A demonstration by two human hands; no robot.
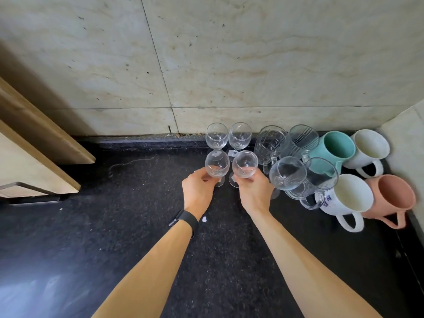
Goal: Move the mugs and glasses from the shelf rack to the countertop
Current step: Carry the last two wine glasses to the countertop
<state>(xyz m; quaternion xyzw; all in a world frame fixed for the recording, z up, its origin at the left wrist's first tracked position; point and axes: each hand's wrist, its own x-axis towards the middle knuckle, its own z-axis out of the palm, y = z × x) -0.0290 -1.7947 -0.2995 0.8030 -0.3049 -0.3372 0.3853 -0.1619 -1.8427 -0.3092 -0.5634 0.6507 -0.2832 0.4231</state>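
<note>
My left hand (198, 190) grips a small stemmed wine glass (217, 165) standing on the black countertop (114, 226). My right hand (253, 193) grips a second stemmed wine glass (245, 164) right beside it. Two more wine glasses (216, 135) (240, 134) stand just behind them by the wall. To the right stand another stemmed glass (288, 172), clear glass mugs (269, 143) (302, 138) (321, 177), a teal mug (333, 148), white mugs (369, 149) (351, 196) and a pink mug (393, 193).
A marble wall (206, 65) runs behind the counter and a side wall (406, 138) closes the right corner. Wooden shelf boards (34, 143) jut in at the left. A black band sits on my left wrist (184, 219).
</note>
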